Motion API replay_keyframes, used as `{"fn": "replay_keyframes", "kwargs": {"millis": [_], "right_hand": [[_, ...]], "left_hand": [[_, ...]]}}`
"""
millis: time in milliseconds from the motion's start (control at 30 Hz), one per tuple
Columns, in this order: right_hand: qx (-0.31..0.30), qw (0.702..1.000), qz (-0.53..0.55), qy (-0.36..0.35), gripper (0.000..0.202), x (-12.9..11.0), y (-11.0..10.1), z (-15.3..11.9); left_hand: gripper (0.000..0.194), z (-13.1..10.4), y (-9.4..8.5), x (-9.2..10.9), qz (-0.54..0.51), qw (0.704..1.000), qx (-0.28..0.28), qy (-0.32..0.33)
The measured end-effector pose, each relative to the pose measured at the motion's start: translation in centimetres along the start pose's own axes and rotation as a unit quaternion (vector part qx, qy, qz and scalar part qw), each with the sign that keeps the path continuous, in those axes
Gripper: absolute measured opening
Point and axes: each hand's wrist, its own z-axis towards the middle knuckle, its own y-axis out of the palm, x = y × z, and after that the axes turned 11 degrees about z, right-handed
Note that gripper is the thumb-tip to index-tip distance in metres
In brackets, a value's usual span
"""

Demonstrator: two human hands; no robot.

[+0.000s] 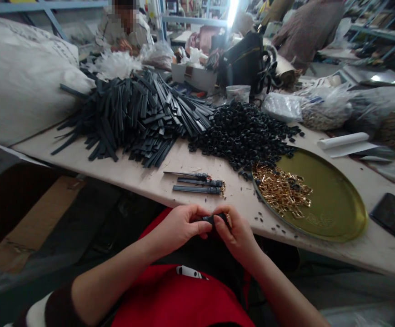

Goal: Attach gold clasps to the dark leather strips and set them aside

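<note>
Between my two hands, just off the table's front edge, is a dark strap (209, 219) with a bit of gold metal showing at its right end. My left hand (183, 225) pinches its left part between thumb and fingers. Closed on the right end is my right hand (233, 229), which hides much of the piece. Beyond them lie several finished-looking dark straps (197, 189) with gold buckles at their right ends. Gold buckles (282, 190) are heaped on the left of an oval olive-gold tray (337, 209). Small black loops (241, 131) form a pile behind.
A large heap of dark strips (132, 118) covers the table's back left, beside a big white sack (23, 77). A black flat square (394, 215) lies at the right. Plastic bags (327, 109) and a black bag (241, 63) stand behind. Another person (125, 27) sits across the table.
</note>
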Motion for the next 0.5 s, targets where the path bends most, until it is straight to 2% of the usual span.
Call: {"fn": "replay_keyframes", "kwargs": {"millis": [100,200,367,500], "right_hand": [[-0.037,0.997,-0.055,-0.033,0.010,-0.2,0.1,-1.2],[-0.015,0.998,-0.064,-0.011,0.011,-0.1,0.7,-1.9],[0.044,0.996,0.050,0.053,0.016,0.5,1.9,-2.3],[0.073,0.985,0.135,0.074,0.021,1.2,2.6,-2.6]], "left_hand": [[0.024,-0.5,0.7,-0.6,0.004,1.000,-0.015,-0.007],[0.026,-1.0,1.4,-0.8,-0.005,1.000,-0.012,0.011],[0.026,-1.0,2.3,-1.0,0.008,0.999,0.007,0.035],[0.025,-0.6,1.9,-1.3,0.048,0.998,0.003,0.029]]}}
